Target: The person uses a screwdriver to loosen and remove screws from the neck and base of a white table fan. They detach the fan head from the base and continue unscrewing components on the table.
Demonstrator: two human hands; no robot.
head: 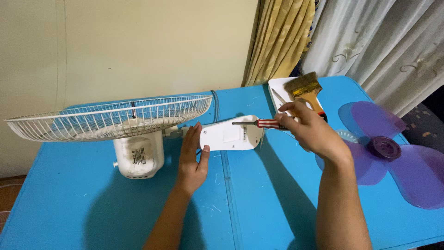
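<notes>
A white fan base (231,134) lies on its side on the blue table (268,199). My left hand (193,159) rests flat against its left end, steadying it. My right hand (310,129) grips a screwdriver (259,123) with a red and white striped handle, and its dark tip touches the top of the base. Left of the base stands the white motor housing (138,157) with the white wire rear guard (111,115) on top.
A purple fan blade (393,153) lies at the right of the table. A white tray (280,90) at the back holds a wooden paintbrush (306,90) and a thin metal tool. Curtains hang behind the table.
</notes>
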